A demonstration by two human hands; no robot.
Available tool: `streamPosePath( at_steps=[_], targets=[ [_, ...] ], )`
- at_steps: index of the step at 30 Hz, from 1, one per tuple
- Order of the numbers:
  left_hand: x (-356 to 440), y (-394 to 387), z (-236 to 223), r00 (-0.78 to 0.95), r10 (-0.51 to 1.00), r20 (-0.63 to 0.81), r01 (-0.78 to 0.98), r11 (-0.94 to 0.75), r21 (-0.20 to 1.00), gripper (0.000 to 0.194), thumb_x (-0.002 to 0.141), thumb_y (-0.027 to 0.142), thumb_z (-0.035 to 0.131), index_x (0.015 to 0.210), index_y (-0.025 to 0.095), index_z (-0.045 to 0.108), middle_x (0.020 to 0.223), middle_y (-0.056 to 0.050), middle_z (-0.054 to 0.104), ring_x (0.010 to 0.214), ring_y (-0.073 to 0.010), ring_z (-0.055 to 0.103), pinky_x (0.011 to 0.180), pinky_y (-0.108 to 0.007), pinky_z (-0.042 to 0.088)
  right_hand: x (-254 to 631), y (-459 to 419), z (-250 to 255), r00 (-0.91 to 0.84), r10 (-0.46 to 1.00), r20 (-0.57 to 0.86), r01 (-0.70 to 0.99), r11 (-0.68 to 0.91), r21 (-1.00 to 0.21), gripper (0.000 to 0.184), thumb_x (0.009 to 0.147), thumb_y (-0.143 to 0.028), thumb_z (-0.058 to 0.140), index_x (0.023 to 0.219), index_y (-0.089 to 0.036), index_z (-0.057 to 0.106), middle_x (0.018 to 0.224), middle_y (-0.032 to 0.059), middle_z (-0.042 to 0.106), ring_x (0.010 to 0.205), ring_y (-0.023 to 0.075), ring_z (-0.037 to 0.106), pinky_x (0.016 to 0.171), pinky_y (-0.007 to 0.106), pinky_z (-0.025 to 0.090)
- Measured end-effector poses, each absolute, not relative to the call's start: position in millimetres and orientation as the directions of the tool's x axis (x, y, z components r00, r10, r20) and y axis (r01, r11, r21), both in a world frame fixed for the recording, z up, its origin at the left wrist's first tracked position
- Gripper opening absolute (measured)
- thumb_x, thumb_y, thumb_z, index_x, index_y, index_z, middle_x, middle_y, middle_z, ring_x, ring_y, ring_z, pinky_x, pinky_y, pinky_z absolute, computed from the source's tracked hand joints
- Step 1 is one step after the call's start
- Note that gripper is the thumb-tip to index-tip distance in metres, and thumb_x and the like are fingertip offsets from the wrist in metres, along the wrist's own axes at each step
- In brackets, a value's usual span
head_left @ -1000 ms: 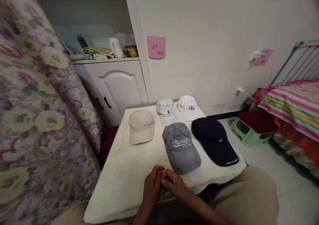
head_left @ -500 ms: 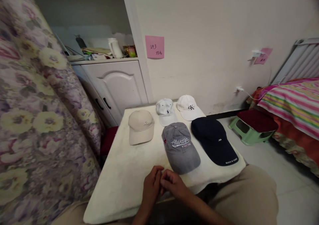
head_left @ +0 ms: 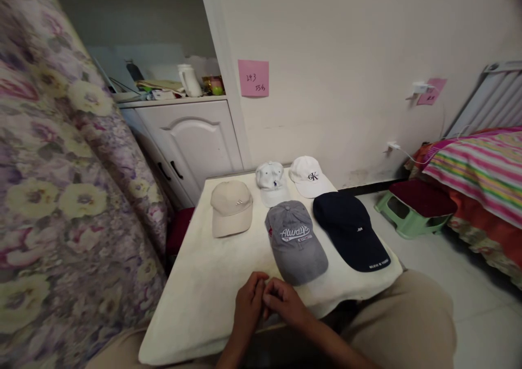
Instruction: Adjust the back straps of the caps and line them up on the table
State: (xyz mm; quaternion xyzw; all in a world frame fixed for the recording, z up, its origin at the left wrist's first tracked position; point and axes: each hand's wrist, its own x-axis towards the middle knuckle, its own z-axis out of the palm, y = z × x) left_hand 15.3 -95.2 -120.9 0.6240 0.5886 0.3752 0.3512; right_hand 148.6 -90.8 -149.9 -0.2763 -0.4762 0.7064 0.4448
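Observation:
My left hand [head_left: 247,299] and my right hand [head_left: 286,302] rest side by side at the near edge of the table, fingers curled and almost touching. Nothing shows in either one. Just beyond them lies a grey baseball cap [head_left: 296,244] with "Always" lettering, its brim toward me. To its right is a navy cap [head_left: 346,227] with small print on the brim. A beige cap [head_left: 231,208] sits on the left. Farther back are a pale blue cap [head_left: 269,181] with a small dark emblem and a white cap [head_left: 308,176] marked "CK".
The caps lie on a cream-covered table [head_left: 196,309] against the wall. A floral curtain [head_left: 73,195] hangs at left, beside a white cabinet [head_left: 196,146] with a white jug [head_left: 190,80] on top. At right stand a green stool [head_left: 408,222] and a bed [head_left: 485,162].

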Motion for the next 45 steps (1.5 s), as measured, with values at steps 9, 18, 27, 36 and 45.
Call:
streamPosePath(
  at_steps=[9, 18, 27, 36, 45],
  targets=[
    [17, -97, -118, 0.019, 0.999, 0.035, 0.459, -0.040, 0.888, 0.031, 0.093, 0.042, 0.041, 0.091, 0.020, 0.063, 0.074, -0.002, 0.069, 0.069, -0.0220, 0.064, 0.066, -0.030, 0.046, 148, -92, -150, -0.454, 0.890, 0.033, -0.368, -0.154, -0.917, 0.048, 0.075, -0.061, 0.072, 0.075, -0.019, 0.048, 0.059, -0.0033, 0.058, 0.051, 0.0129, 0.057, 0.056, 0.026, 0.046],
    [38, -117, -106, 0.049, 0.996, 0.075, 0.313, -0.086, 0.946, 0.033, 0.093, 0.043, 0.042, 0.093, 0.017, 0.064, 0.073, -0.004, 0.068, 0.065, -0.0207, 0.061, 0.061, -0.029, 0.048, 159, -96, -141, -0.406, 0.913, 0.028, -0.384, -0.143, -0.912, 0.049, 0.077, -0.064, 0.069, 0.079, -0.021, 0.044, 0.058, -0.0052, 0.057, 0.044, 0.0111, 0.053, 0.045, 0.022, 0.042],
    [52, -127, -98, 0.101, 0.944, 0.314, 0.447, -0.325, 0.834, 0.032, 0.096, 0.034, 0.042, 0.114, 0.019, 0.063, 0.099, -0.010, 0.068, 0.091, -0.0243, 0.065, 0.080, -0.035, 0.052, 168, -103, -130, -0.291, 0.954, 0.071, -0.436, -0.066, -0.898, 0.039, 0.086, -0.058, 0.062, 0.081, -0.021, 0.049, 0.064, -0.0048, 0.053, 0.049, 0.0108, 0.047, 0.047, 0.021, 0.038],
    [37, -102, -117, 0.059, 0.961, 0.271, 0.476, -0.265, 0.838, 0.028, 0.096, 0.036, 0.041, 0.098, 0.020, 0.064, 0.097, -0.009, 0.067, 0.092, -0.0237, 0.063, 0.084, -0.036, 0.051, 153, -94, -143, -0.272, 0.944, 0.185, -0.022, 0.186, -0.982, 0.010, 0.085, -0.021, 0.052, 0.091, -0.020, 0.060, 0.087, 0.0030, 0.065, 0.082, 0.0207, 0.058, 0.075, 0.031, 0.045],
    [34, -103, -125, 0.108, 0.976, 0.188, 0.467, -0.217, 0.857, 0.032, 0.098, 0.039, 0.039, 0.092, 0.020, 0.064, 0.087, -0.007, 0.069, 0.081, -0.0223, 0.064, 0.077, -0.033, 0.049, 159, -92, -147, -0.315, 0.933, 0.176, 0.030, 0.195, -0.980, 0.021, 0.080, -0.011, 0.048, 0.094, -0.018, 0.062, 0.086, 0.0026, 0.067, 0.081, 0.0207, 0.061, 0.074, 0.031, 0.045]
  ],
)
